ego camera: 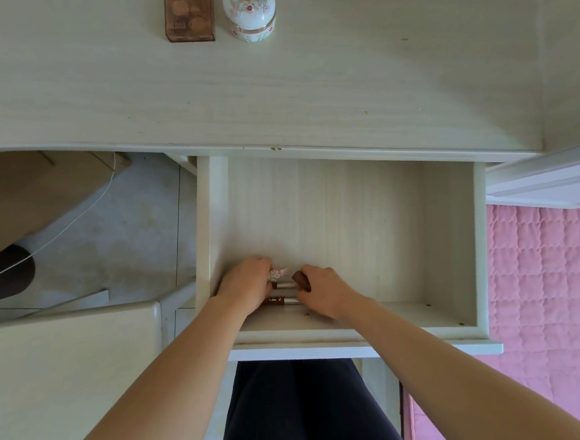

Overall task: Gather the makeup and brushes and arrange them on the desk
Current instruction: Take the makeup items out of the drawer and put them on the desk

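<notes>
Both hands reach into the open drawer (447,236) under the desk (306,81). My left hand (246,281) curls round a small white flowered makeup item (278,273) and the end of a brown and silver tube (284,284). My right hand (324,294) grips a dark brown makeup piece (301,281). A second brown and silver tube (282,301) lies between the hands near the drawer's front wall. At the back of the desk stand a brown square palette box (189,15) and a white flowered round jar (250,11).
A pale chair seat (69,372) sits at the lower left, with tiled floor (128,238) and a thin white cord (75,217) beyond it. A pink quilted cover (544,288) lies to the right of the drawer. My dark trousers (302,411) show below the drawer front.
</notes>
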Available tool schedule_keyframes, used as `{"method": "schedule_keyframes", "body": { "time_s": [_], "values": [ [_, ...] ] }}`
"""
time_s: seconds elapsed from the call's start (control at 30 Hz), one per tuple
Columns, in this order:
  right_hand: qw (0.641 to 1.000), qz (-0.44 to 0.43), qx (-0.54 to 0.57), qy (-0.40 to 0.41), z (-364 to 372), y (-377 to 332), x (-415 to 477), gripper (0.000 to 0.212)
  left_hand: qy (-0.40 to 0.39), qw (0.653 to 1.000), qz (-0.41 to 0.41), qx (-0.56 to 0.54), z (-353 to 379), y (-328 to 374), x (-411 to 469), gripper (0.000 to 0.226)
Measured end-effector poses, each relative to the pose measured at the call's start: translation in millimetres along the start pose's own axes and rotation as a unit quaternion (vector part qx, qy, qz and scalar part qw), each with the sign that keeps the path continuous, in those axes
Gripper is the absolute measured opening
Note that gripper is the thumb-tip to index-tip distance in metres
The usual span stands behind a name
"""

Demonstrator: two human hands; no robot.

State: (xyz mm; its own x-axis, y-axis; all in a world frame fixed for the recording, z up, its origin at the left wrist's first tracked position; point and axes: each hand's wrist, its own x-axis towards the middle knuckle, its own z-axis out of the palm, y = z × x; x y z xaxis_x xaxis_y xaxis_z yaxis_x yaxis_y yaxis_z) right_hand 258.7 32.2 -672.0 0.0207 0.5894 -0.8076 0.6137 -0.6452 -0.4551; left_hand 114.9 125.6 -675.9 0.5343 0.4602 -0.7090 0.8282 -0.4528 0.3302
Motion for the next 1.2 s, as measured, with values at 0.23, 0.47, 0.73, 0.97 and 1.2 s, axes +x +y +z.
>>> {"method": "schedule_keyframes", "body": {
  "time_s": [0.23,0.47,0.73,0.97,1.2],
  "values": [
    [0.999,-0.019,-0.023,-0.033,3,-9,3,0.003,0.014,0.999,-0.01,0.039,-1,-1,1,0.025],
    [0.995,-0.041,-0.07,-0.058,8,-10,3,0.008,0.014,0.996,-0.015,0.092,-2,2,3,0.021],
    [0.989,-0.078,-0.101,-0.076,14,-21,4,0.026,0.016,0.998,-0.055,0.004,-7,3,7,0.022],
    [0.976,-0.034,-0.19,-0.104,-6,-25,-6,0.021,0.036,0.978,-0.093,-0.184,-29,11,0,0.018],
    [0.986,-0.033,-0.135,-0.089,-45,-8,-37,0.029,0.056,0.937,-0.114,-0.326,-55,22,-17,0.009]
  ]
}}
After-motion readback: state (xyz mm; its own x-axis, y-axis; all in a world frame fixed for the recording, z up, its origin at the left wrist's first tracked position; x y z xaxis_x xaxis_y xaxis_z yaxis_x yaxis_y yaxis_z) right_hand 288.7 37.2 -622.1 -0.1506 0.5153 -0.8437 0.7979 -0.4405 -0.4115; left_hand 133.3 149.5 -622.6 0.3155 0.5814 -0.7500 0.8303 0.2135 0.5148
